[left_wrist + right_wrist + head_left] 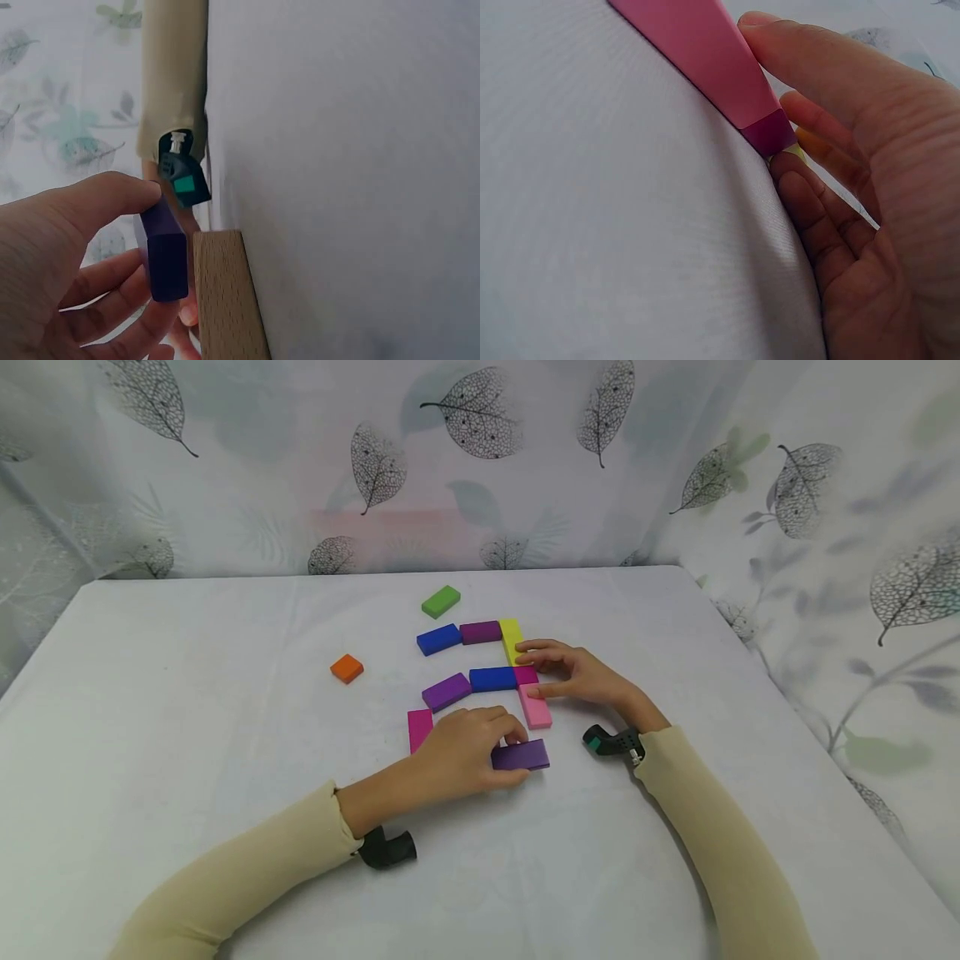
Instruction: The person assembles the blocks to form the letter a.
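Observation:
My left hand [468, 752] pinches a purple block [521, 755] between thumb and fingers; the left wrist view shows this block [166, 255] end-on. A magenta block [420, 729] lies partly behind that hand. With its thumb, my right hand [573, 675] touches a pink block [535, 706], while its fingertips rest by a yellow block [511, 639]. Between those two sits a small magenta block [526, 675], and a blue block [492, 679] adjoins it on the left. Another purple block [447, 692] continues that row leftward.
Behind, a dark purple block [480, 632] and a blue block [438, 639] extend left from the yellow one. A green block [441, 602] and an orange block [347, 668] lie apart on the white tabletop [225, 693]. A wood-grained block [229, 296] shows in the left wrist view.

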